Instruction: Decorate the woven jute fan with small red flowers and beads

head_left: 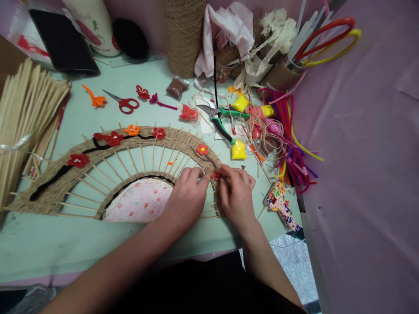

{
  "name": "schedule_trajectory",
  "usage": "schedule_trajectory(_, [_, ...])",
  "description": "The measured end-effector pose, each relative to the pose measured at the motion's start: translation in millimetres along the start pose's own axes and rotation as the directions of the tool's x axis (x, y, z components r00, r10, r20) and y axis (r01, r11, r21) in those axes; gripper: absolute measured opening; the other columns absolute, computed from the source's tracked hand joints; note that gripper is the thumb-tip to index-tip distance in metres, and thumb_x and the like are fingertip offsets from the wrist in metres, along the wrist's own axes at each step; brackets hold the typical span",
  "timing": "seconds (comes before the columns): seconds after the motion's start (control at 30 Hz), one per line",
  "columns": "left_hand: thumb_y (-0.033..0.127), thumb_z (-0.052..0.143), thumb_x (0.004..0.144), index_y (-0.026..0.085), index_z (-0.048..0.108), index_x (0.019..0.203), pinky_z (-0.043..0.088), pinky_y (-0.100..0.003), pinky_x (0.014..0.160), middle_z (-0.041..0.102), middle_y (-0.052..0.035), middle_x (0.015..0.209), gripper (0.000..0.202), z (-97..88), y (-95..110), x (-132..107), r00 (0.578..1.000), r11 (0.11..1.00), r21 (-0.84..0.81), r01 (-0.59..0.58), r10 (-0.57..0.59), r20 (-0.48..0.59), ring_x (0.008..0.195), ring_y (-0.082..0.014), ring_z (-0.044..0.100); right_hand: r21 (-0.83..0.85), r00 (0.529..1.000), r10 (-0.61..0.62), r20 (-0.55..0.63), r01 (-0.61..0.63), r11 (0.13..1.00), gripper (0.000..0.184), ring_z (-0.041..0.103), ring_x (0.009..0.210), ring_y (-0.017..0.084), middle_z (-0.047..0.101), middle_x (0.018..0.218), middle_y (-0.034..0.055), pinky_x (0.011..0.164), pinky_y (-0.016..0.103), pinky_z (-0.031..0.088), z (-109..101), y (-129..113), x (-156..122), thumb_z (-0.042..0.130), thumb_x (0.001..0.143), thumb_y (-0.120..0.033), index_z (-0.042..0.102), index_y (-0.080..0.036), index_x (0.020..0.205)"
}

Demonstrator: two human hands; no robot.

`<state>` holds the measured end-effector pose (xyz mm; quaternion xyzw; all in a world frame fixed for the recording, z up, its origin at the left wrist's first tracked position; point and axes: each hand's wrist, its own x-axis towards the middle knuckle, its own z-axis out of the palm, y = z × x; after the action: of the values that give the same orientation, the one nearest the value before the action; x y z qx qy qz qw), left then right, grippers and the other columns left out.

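Note:
A fan-shaped piece of woven twine on thin sticks (178, 136) lies flat before me, with a flowered cloth half-circle (144, 203) at its inner edge. Red and orange fuzzy flowers (113, 138) sit along a black branch on the band. Towards the right end, a red flower with a yellow centre (202, 149) tops a brown stem. Just below it, my left hand (190, 194) and my right hand (238, 194) meet, fingertips pinched at a small red flower (215, 176) on the band. The fingers partly cover this flower.
Beyond the fan lie red-handled scissors (127, 104), green-handled pruning shears (218, 114) and small packets of coloured clay (238, 149). A patterned glue gun (279, 205) rests at right, near pipe cleaners (290, 126). Bundled sticks (29, 113) stand left; a twine spool (184, 37) is behind.

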<state>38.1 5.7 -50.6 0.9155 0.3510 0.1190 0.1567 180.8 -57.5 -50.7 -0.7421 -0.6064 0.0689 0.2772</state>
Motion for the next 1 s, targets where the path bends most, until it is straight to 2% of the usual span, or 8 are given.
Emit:
schedule_trajectory(0.2, [0.013,0.044,0.094,0.014,0.059,0.126,0.048,-0.039,0.083,0.058,-0.0132,0.102,0.036,-0.9,2,-1,1.000,1.000,-0.016,-0.008,0.008,0.019,0.097,-0.0261,0.047,-0.018,1.000,-0.002,0.009,0.002,1.000,0.033,0.056,0.104,0.022,0.072,0.108,0.0052,0.092,0.040,0.031,0,0,-1,0.047,0.094,-0.013,0.053,-0.021,0.125])
schedule_trajectory(0.37, [0.012,0.042,0.094,0.013,0.060,0.126,0.048,-0.039,0.083,0.058,-0.0131,0.102,0.036,-1.4,1,-1,1.000,0.999,-0.048,-0.011,0.011,-0.015,0.097,-0.0253,0.046,-0.017,0.998,-0.036,-0.058,0.035,0.999,0.032,0.056,0.104,0.021,0.073,0.105,0.0037,0.091,0.039,0.030,-5,1,-7,0.048,0.093,-0.012,0.054,-0.022,0.124])
schedule_trajectory(0.57, [0.013,0.044,0.094,0.012,0.061,0.124,0.049,-0.038,0.082,0.058,-0.0126,0.100,0.034,1.5,0,-2,1.000,0.998,-0.054,-0.017,0.016,-0.022,0.097,-0.0253,0.047,-0.066,0.994,-0.107,-0.003,0.106,0.992,0.024,0.059,0.100,0.020,0.075,0.101,0.0024,0.089,0.039,0.027,-6,3,-14,0.051,0.093,-0.013,0.060,-0.022,0.114])
schedule_trajectory(0.83, [0.011,0.044,0.093,0.009,0.061,0.124,0.049,-0.039,0.083,0.059,-0.0137,0.100,0.035,3.6,-1,0,0.997,0.998,-0.041,-0.038,0.035,-0.071,0.094,-0.0252,0.047,-0.042,0.995,-0.065,-0.081,0.062,0.997,0.025,0.059,0.101,0.020,0.074,0.100,0.0033,0.091,0.038,0.029,-8,2,-11,0.050,0.093,-0.014,0.061,-0.022,0.114])
schedule_trajectory(1.0, [0.012,0.045,0.093,0.010,0.061,0.125,0.048,-0.039,0.083,0.058,-0.0135,0.101,0.036,5.3,-1,1,0.998,0.999,-0.022,-0.038,0.037,-0.049,0.095,-0.0254,0.047,-0.037,0.997,-0.037,-0.067,0.034,0.999,0.026,0.057,0.105,0.021,0.073,0.104,0.0044,0.091,0.039,0.030,-4,5,-7,0.050,0.093,-0.014,0.059,-0.021,0.116])
